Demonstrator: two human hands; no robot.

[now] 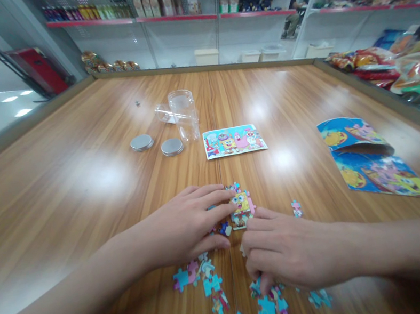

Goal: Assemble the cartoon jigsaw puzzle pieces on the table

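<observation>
A small joined patch of jigsaw puzzle (241,203) with a yellow cartoon figure lies on the wooden table. My left hand (188,220) rests flat from the left, its fingers stretched out and the tips touching the patch's left side. Dark puzzle pieces (223,229) show partly beneath it. My right hand (278,247) is curled just below and right of the patch, its fingers bent downward. What its fingertips hold, if anything, is hidden. Loose blue and pink puzzle pieces (212,284) lie scattered in front of both hands, and one piece (296,209) sits apart on the right.
Beyond the hands lies a picture card (235,140). Clear plastic jars (186,120), one upright and one on its side, stand near silver lids (172,147). A folded blue printed sheet (373,160) is at right. Packaged goods (376,65) border the table; shelves (177,16) line the back.
</observation>
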